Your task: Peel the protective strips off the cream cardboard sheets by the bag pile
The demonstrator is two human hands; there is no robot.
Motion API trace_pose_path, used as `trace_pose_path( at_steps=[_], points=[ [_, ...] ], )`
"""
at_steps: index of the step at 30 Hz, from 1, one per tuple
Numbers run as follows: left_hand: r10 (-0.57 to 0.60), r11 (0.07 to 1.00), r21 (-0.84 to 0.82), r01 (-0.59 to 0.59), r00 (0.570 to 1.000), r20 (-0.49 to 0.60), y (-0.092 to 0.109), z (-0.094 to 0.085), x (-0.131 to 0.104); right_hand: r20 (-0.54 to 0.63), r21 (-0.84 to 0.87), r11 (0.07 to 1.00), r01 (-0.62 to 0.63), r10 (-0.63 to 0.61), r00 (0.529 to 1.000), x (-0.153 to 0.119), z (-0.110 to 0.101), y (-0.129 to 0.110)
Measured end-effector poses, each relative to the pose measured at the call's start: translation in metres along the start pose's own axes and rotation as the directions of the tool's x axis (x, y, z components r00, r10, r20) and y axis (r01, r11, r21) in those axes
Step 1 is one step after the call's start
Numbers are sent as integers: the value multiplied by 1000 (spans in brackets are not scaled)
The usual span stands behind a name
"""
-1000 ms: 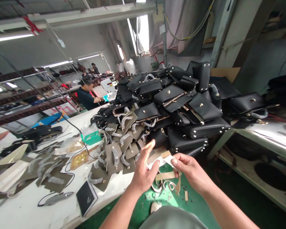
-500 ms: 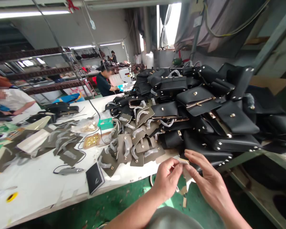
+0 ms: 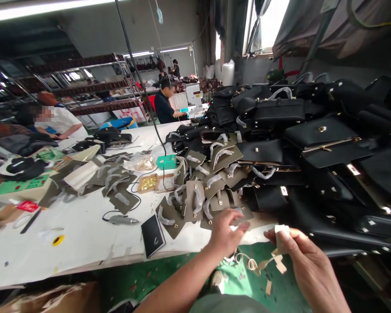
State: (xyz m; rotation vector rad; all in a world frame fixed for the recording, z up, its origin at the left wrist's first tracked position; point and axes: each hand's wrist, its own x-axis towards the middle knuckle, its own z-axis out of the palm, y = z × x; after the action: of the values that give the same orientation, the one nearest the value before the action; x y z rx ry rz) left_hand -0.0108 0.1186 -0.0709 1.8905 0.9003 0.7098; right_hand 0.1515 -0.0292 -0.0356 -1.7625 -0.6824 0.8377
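Observation:
My right hand (image 3: 301, 254) pinches a small off-white piece (image 3: 282, 237), which looks like paper or tape, between thumb and fingers. More beige scraps (image 3: 267, 263) show just below it; whether they hang from it or lie on the floor I cannot tell. My left hand (image 3: 226, 232) is apart from it, just over the table edge, with its fingers spread and nothing in them. Close beyond the left hand lie olive-brown flat bag pieces (image 3: 193, 195) with plastic-wrapped handles and gold-coloured fittings.
Black handbags (image 3: 280, 111) are heaped on the right. On the white table (image 3: 94, 243) lie a black booklet (image 3: 153, 236), a grey hand tool (image 3: 122, 220), a tray of gold-coloured small parts (image 3: 148, 183), a green box (image 3: 166, 162) and a yellow roll (image 3: 57, 240). Other people sit beyond.
My hands, close together at one piece before, have come apart. The left fingers have opened and the right hand keeps the off-white piece. The view has swung left.

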Motion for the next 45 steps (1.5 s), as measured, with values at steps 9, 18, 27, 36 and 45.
trace_pose_path(
  at_steps=[9, 18, 27, 36, 45],
  points=[
    [-170, 824, 443, 353, 900, -401, -145, -85, 83, 32, 97, 994, -45, 42, 999, -16, 42, -11],
    [-237, 947, 113, 301, 891, -387, -136, -121, 83, 173, 191, 982, -3, -31, 984, -23, 44, -39],
    [-316, 784, -543, 301, 946, 67, -37, -83, 9, 361, 331, 941, 72, -197, 912, 3, 48, -38],
    [-226, 549, -714, 435, 899, 375, 41, 8, -17, 332, 330, 941, 71, -186, 925, 4, 10, -31],
    [91, 833, -500, 237, 833, 546, 98, 24, -6, 157, 304, 952, 40, -91, 983, -2, -48, -25]
  ],
)
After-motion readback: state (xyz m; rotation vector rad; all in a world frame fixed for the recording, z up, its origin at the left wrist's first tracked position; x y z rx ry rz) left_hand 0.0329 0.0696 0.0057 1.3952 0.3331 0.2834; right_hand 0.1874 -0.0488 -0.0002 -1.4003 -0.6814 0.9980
